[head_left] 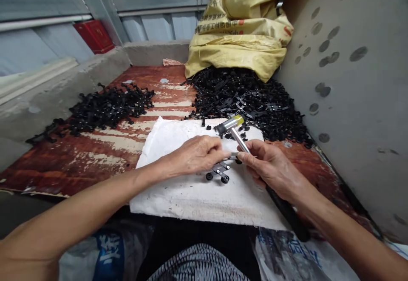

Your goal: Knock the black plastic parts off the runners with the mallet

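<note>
My right hand (270,164) is closed round a small mallet (239,138) with a metal shaft, a black grip and a head that is black at one end and yellow at the other. The head points away from me, over the white board (178,191). Beneath my hands lies a crossed metal linkage (219,170) with black rollers at its near ends. My left hand (205,153) pinches its far part between thumb and finger. The right thumb and fingertips are at the linkage's right end, beside a black roller. My fingers hide some of the linkage.
Loose black rollers (244,135) lie at the board's far edge. Behind is a large heap of black linkages (255,100) under a yellow sack (236,55). Another black pile (108,106) lies left on the worn red tabletop (105,153). A spotted panel (347,85) rises on the right.
</note>
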The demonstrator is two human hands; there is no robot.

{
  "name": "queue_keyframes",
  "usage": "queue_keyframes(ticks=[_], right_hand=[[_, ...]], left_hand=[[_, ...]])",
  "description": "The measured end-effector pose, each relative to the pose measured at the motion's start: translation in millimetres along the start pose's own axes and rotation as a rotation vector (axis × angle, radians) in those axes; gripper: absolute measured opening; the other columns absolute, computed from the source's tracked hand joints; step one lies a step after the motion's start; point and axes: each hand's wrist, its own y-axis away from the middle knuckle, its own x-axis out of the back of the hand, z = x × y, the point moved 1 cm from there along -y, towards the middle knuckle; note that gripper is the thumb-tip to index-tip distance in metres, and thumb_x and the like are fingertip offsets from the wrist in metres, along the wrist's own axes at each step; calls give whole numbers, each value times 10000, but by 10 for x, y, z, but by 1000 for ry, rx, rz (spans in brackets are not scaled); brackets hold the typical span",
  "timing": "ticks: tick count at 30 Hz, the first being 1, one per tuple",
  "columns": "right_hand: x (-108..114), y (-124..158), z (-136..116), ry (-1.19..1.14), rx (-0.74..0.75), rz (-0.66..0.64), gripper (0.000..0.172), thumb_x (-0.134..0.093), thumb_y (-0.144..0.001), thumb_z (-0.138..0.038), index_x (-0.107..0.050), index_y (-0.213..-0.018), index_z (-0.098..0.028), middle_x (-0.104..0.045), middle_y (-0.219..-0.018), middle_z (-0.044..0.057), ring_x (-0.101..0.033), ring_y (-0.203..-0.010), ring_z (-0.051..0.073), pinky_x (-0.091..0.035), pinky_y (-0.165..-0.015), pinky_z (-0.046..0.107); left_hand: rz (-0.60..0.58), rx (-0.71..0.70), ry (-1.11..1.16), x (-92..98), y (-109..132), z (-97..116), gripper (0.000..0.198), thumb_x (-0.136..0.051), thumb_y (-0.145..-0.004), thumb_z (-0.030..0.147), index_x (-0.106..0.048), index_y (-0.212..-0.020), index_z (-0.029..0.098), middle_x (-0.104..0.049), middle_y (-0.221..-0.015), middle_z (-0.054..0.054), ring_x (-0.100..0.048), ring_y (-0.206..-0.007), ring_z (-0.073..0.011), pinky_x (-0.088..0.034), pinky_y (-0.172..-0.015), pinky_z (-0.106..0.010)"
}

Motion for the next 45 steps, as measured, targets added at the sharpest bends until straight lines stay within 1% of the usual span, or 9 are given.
queue_keyframes(ticks=[3,8,17,21,24,31,34,38,45], right_hand=[[39,50,46,-68,-38,80,287,-629,-755,-477,-496,-803,-227,-411,-498,-96,-341,-345,77,-281,-311,212],[25,56,56,-89,-44,125,279,-601,-765,-478,-463,-809,-239,-401,-492,-102,-342,-348,79,-299,-315,213],[-19,70,86,185,95,97,230,-496,-845,-449,-521,-803,-224,-460,-526,-47,-420,-440,130,-368,-424,269],[139,-43,97,397,223,160,148,-490,-830,-335,-578,-840,-217,-604,-707,44,-545,-630,199,-430,-606,337],[192,-113,140,519,293,199,215,-482,-804,-264,-620,-958,-205,-663,-831,101,-600,-756,264,-451,-715,408],[139,152,134,551,419,146,294,-440,-878,-268,-637,-1083,-195,-708,-965,122,-661,-848,257,-506,-760,396],[190,238,130,417,296,173,301,-463,-894,-320,-615,-1114,-180,-669,-819,80,-629,-692,216,-498,-605,337],[213,255,207,171,7,134,342,-499,-886,-436,-586,-1104,-189,-472,-563,-43,-409,-421,133,-331,-378,264],[174,276,293,-119,-142,179,468,-608,-803,-540,-540,-1114,-197,-556,-712,-23,-388,-434,87,-289,-329,218]], left_hand=[[187,143,-20,54,156,-73,352,-413,-931,465,-520,-746,185,-528,-677,13,-483,-638,-130,-357,-587,-258],[-37,200,372,-67,239,-167,481,-380,-917,569,-600,-824,152,-634,-824,-60,-576,-703,-145,-440,-559,-245],[-11,381,617,-163,85,43,240,-513,-907,247,-585,-714,122,-624,-695,-14,-507,-508,-56,-339,-442,-185],[35,410,690,-103,107,-51,258,-500,-924,217,-581,-701,115,-594,-599,8,-494,-443,-51,-371,-425,-187],[26,395,720,-75,128,-139,321,-491,-944,271,-601,-694,102,-606,-604,-10,-513,-448,-52,-402,-431,-187],[106,475,742,-29,109,-148,173,-483,-888,86,-558,-737,123,-666,-688,-33,-567,-474,-71,-466,-438,-202],[66,443,729,-21,81,-127,147,-479,-873,76,-576,-772,121,-684,-712,-46,-565,-467,-76,-427,-371,-184],[-67,402,691,-25,-4,-105,166,-501,-890,115,-574,-741,117,-656,-638,-27,-511,-400,-56,-337,-302,-157],[-175,371,601,0,-259,-142,224,-466,-908,87,-548,-705,130,-637,-608,-21,-514,-413,-50,-299,-299,-139]])
